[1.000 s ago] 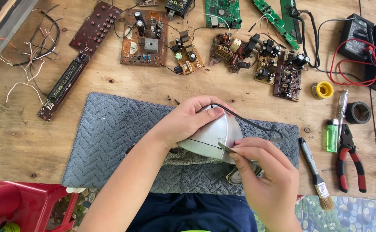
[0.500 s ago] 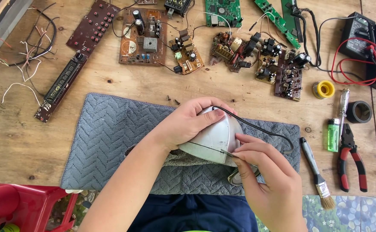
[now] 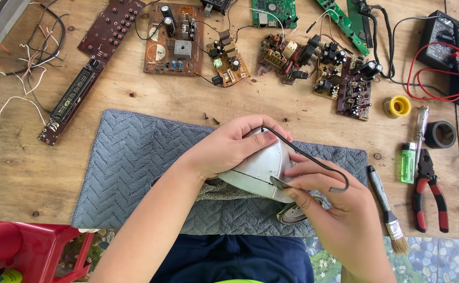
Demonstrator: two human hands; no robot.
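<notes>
My left hand (image 3: 234, 144) grips a rounded white plastic casing (image 3: 261, 170) from above, holding it over a grey towel mat (image 3: 130, 167). My right hand (image 3: 334, 204) pinches a small flat metal tool (image 3: 281, 183) and presses its tip against the seam on the casing's lower right side. A thin black cable (image 3: 313, 161) runs out of the casing's top and curls over my right hand. A round metal part (image 3: 295, 214) lies on the mat just under my right hand.
Several circuit boards (image 3: 174, 39) lie along the table's far side. A paintbrush (image 3: 386, 207), green lighter (image 3: 407, 162), red-handled pliers (image 3: 428, 196), tape roll (image 3: 441, 134), solder spool (image 3: 397, 106) and multimeter (image 3: 441, 42) sit at the right. A red stool (image 3: 25, 249) stands at lower left.
My right hand has shifted the metal tool a little along the casing's seam, closer to the casing. The left hand keeps the same grip.
</notes>
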